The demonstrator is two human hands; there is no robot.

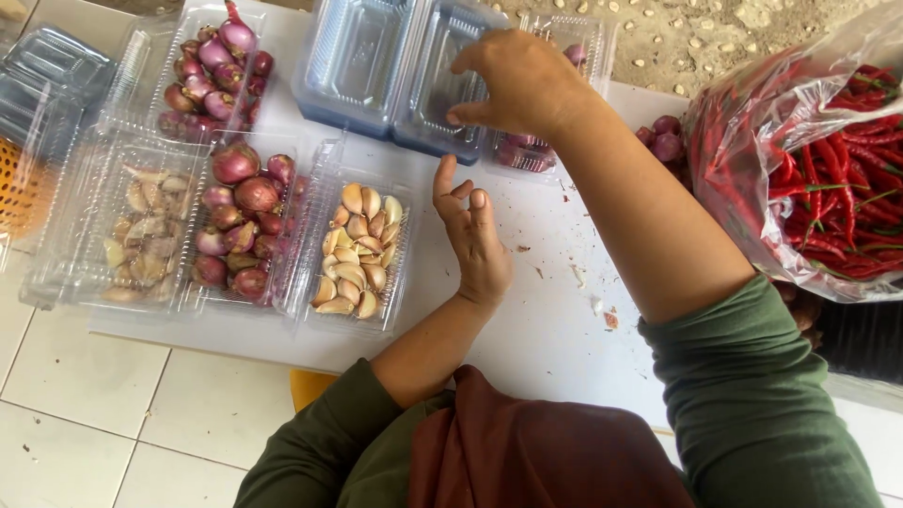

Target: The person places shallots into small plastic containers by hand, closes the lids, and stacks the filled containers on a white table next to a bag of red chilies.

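Ideally the right hand [522, 85], pinching the near rim of the empty clear clamshell box [442, 80] at the white table's [546, 329] far edge, lifts only the top shell while the open left hand [473, 235] hovers beside the garlic tray [356, 252].

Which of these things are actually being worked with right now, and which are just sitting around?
In hand:
- right hand on the stack of empty clear containers
- left hand, open, beside the tray of garlic cloves

Lying about:
- trays of shallots
- bag of red chillies
- loose shallots
- white table
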